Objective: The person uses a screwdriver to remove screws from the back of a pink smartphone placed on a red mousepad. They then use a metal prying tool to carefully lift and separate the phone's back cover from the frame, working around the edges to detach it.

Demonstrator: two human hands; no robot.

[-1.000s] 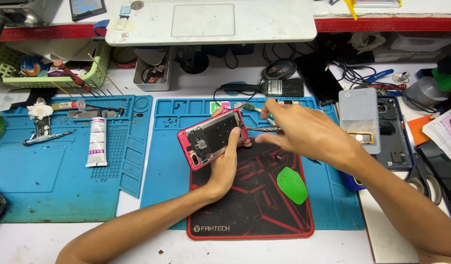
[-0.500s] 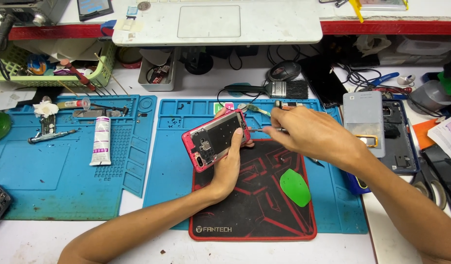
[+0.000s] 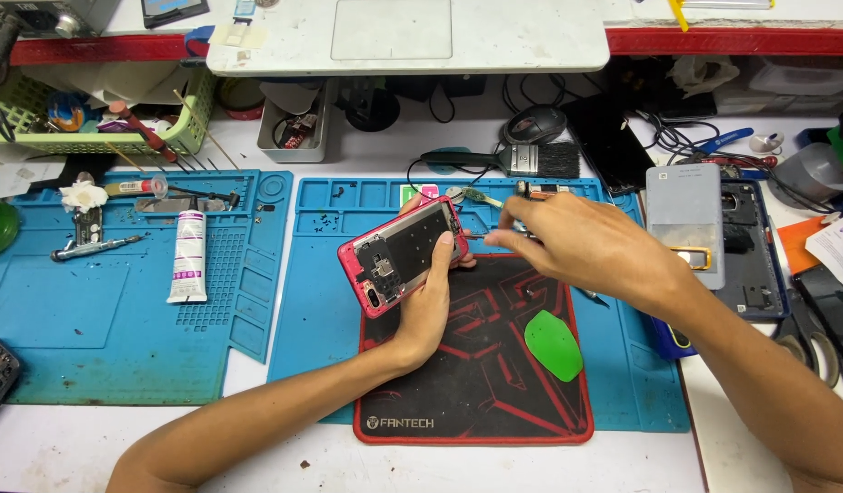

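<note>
My left hand (image 3: 428, 297) grips a red phone (image 3: 398, 256) with its back cover off, tilted up over the black and red mat (image 3: 481, 365). Its dark inner boards face me. My right hand (image 3: 590, 246) pinches thin metal tweezers (image 3: 474, 236) whose tip touches the phone's right edge. A green oval pick (image 3: 553, 344) lies on the mat just below my right wrist.
Blue work mats (image 3: 111, 301) cover the bench. A white glue tube (image 3: 188, 256) lies left, a brush (image 3: 522, 161) and mouse (image 3: 534, 121) behind. A grey phone back (image 3: 684, 219) and opened dark phone (image 3: 754, 251) sit right. A green basket (image 3: 93, 119) stands back left.
The view has shifted slightly. My right hand has drawn in toward the phone's right edge with the tweezers; my left hand keeps the phone tilted in much the same place.
</note>
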